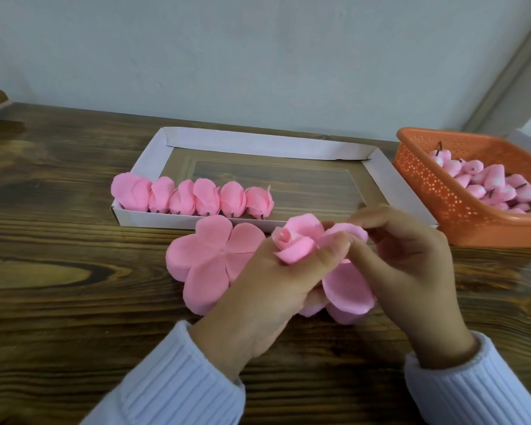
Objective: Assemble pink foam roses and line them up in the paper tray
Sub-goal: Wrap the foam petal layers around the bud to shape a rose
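Six roses (193, 197) in tray (258, 144); left hand (258, 289) grasping half-made rose (295, 243), right hand (411, 265) pinching petal (347, 230), stem hidden

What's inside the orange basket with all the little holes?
The orange perforated plastic basket holds a heap of small pink foam rosebuds with short dark stems sticking out. Its near wall hides the lower ones, and the picture's edge cuts off the rest.

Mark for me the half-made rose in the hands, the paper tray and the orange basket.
half-made rose (292, 240), head view, on its rolled centre petals.
paper tray (258, 145), head view, on its far wall.
orange basket (426, 185), head view, on its perforated side wall facing the tray.
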### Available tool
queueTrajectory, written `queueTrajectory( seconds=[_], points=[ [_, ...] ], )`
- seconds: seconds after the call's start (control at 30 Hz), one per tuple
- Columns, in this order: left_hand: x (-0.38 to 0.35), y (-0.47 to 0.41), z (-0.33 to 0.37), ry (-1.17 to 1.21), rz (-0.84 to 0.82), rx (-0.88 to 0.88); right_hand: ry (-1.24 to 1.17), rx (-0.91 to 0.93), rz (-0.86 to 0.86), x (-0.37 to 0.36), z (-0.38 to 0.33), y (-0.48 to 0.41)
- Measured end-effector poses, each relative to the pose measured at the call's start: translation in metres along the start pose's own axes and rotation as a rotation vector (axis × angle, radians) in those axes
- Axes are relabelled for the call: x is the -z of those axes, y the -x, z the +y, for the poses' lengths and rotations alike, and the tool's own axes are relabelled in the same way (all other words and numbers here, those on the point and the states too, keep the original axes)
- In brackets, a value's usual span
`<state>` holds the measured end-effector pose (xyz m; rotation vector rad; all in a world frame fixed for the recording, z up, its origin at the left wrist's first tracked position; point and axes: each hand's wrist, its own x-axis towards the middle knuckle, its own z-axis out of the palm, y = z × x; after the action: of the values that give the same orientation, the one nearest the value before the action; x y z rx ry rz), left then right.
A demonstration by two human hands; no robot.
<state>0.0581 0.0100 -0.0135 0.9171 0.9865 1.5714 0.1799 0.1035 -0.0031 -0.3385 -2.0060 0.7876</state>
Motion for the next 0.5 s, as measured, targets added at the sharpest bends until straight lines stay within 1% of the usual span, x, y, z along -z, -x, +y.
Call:
queueTrajectory(
  seconds=[0.1,0.17,0.27,0.4,0.5],
  points=[
    [-0.0001,0.0012,-0.0005,-0.205,0.013,-0.069,-0.016,0.012,-0.011,0.0005,-0.0015,0.0003],
    [0.0014,0.0016,-0.0016,-0.285,0.021,-0.111,-0.024,0.011,0.003,0.0004,-0.0026,0.0000],
    [0.0019,0.0024,-0.0006,-0.353,0.035,-0.152,-0.043,0.006,0.024,0.0005,-0.0029,-0.0004],
    [0.0004,0.0037,0.0020,-0.426,-0.034,-0.196,-0.041,-0.004,0.022,0.0015,-0.0035,0.0000],
    [0.0003,0.0029,0.0039,-0.428,-0.049,-0.206,-0.053,-0.011,0.012,0.0019,-0.0043,0.0001]
  ],
)
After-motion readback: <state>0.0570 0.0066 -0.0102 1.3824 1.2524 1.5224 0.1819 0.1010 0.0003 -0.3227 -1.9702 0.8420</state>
